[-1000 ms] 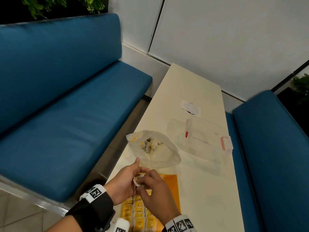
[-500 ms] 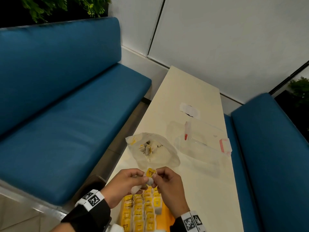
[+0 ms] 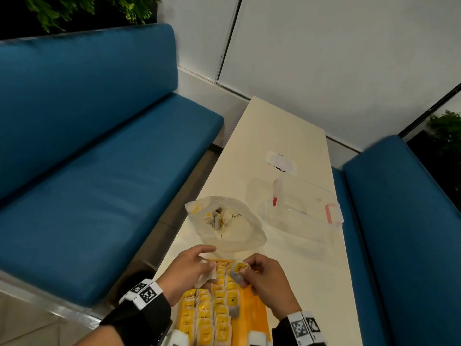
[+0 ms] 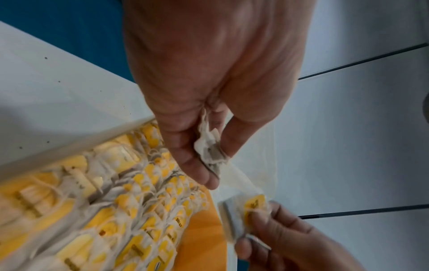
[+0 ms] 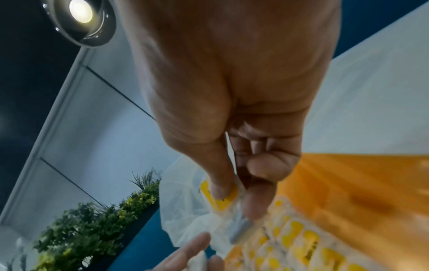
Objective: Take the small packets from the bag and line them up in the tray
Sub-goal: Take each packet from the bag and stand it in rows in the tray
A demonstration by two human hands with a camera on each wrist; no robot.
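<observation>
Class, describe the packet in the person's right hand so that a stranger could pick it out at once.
Start at the long cream table and find the orange tray at its near end. Just above the tray's far end, the right hand pinches one packet. Unlike the packets lined up in rows, it is held in the air.

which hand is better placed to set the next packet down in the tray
Right, probably. The right hand pinches a yellow-tagged packet directly above the short fourth row, beside bare orange tray. The left hand holds only a crumpled white packet over rows already filled.
</observation>
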